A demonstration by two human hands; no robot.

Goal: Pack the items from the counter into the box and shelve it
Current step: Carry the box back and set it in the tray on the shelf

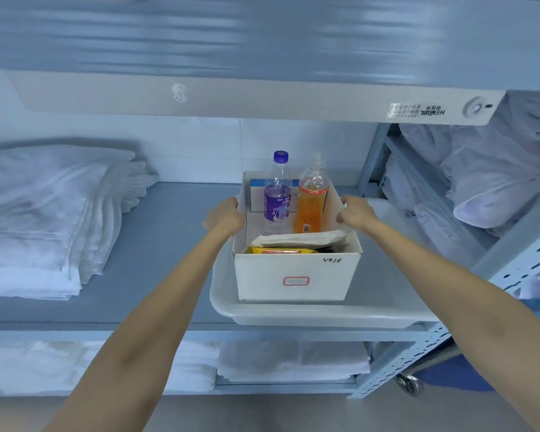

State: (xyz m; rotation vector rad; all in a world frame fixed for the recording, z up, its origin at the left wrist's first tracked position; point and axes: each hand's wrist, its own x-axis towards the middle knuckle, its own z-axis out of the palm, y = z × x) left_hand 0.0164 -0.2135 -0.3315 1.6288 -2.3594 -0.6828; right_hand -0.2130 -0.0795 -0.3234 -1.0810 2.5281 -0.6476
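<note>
Both walls of the box (296, 275) are clasped: left grip (226, 218) at 9 o'clock, right grip (356, 213) at 3 o'clock.

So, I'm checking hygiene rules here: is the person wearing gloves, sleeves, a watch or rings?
No. The left hand and right hand are ungloved, both forearms are bare to the frame edge with no sleeve showing, and no watch, bracelet or ring is visible.

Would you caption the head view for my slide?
Left hand and right hand grip the packed box in a tray.
</note>
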